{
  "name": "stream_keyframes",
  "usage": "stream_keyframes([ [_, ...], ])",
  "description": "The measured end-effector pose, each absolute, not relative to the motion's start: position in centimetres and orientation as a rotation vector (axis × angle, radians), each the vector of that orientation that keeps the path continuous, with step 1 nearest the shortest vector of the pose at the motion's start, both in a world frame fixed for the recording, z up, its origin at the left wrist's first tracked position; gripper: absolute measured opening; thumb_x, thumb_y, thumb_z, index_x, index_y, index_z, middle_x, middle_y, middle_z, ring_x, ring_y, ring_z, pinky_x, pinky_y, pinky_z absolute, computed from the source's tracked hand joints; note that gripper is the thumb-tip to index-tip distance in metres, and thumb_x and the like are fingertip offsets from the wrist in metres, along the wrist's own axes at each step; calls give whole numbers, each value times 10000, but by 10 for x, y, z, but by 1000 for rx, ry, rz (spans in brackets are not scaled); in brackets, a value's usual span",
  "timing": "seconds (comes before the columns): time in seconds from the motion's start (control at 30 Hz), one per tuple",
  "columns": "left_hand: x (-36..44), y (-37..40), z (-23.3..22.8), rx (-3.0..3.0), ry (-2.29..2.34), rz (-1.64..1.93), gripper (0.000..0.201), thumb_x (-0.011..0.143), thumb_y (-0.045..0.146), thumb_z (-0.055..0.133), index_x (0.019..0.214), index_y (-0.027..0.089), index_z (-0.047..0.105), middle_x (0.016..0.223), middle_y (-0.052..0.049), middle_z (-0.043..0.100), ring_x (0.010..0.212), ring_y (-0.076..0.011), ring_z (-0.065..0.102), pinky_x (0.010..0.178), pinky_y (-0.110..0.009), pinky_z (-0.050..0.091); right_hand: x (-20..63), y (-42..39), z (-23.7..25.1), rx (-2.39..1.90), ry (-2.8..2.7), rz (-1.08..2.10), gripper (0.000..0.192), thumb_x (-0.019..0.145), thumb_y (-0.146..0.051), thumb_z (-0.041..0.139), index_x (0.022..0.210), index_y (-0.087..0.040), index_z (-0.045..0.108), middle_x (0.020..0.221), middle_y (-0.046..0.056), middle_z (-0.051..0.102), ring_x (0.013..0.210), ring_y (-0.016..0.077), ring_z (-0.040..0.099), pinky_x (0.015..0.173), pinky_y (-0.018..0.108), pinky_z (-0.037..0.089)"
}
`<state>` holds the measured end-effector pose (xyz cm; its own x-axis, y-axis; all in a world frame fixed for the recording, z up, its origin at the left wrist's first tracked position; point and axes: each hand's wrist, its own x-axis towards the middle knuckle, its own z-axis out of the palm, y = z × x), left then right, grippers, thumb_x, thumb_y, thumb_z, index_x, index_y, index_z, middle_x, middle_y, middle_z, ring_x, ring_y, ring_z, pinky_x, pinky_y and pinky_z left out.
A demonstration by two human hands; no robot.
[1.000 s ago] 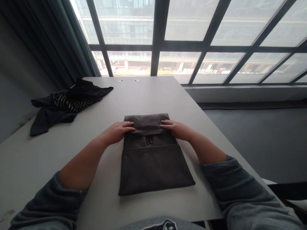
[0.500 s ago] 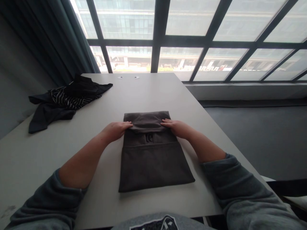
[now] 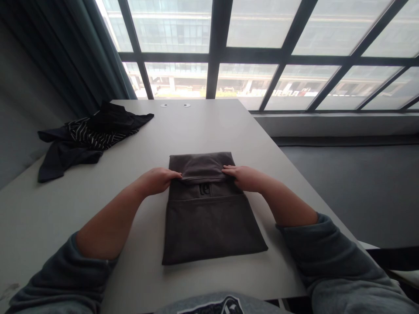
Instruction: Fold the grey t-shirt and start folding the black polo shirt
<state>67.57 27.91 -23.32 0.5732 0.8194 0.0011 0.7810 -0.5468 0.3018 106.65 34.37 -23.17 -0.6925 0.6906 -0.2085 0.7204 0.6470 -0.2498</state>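
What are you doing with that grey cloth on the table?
A person sits at a white table by a big window. Both hands are on a dark grey folded garment lying flat in front of them. The left hand and the right hand each pinch a side of the folded-over top flap, which bulges up a little between them. A crumpled black striped garment lies at the far left of the table, untouched.

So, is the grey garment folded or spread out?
Folded: the grey garment lies as a compact rectangle with layered edges, both hands gripping its top fold.
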Motion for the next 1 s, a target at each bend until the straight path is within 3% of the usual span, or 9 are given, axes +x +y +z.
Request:
stream_keyframes([
  [0.17,682,274,-224,2500,1321,238,425,920,236,552,1278,285,775,1273,-19,795,1104,-244,762,999,-347,576,1063,338,-223,1188,2802,-471,787,767,-1,605,1507,-268,651,1554,66,611,1295,323,680,1103,407,559],
  [0.3,695,273,-221,2473,1505,260,363,1012,438,528,1148,259,813,1057,-68,830,940,-272,778,885,-365,587,1060,340,-217,1125,2903,-409,604,809,-13,574,1333,-238,771,1326,96,734,1121,274,728,1000,363,580],
  [0.4,714,284,-222,2486,1646,358,402,1048,429,468,1172,234,797,1097,-90,822,994,-285,774,928,-389,583,1049,353,-219,1170,3056,-356,485,874,-62,549,1270,-209,788,1276,113,733,1125,270,709,1039,391,560],
  [0.5,737,307,-227,2521,1646,481,422,1055,377,463,1335,206,730,1360,-100,748,1245,-284,704,1101,-409,524,1031,371,-229,1263,3192,-283,504,925,-118,532,1390,-189,712,1413,126,675,1349,293,601,1184,445,472],
  [0.63,756,339,-243,2582,1641,383,524,1059,347,483,1554,195,560,1664,-103,489,1565,-298,413,1296,-472,311,1008,386,-247,1351,3097,-230,600,991,-262,541,1576,-127,535,1656,170,468,1599,341,315,1297,534,315],
  [0.77,756,353,-262,2503,1729,192,595,1080,452,451,1634,236,457,1734,-102,369,1611,-336,315,1303,-567,249,1000,385,-263,1459,2857,-233,705,1060,-480,487,1675,-151,384,1762,165,268,1645,384,176,1309,601,215],
  [1.0,748,349,-276,2375,1761,72,642,1095,543,348,1666,257,407,1720,-101,400,1576,-305,384,1315,-562,191,1002,382,-276,1523,2680,-345,740,1098,-597,301,1723,-202,270,1784,105,203,1659,321,144,1338,546,113],
])
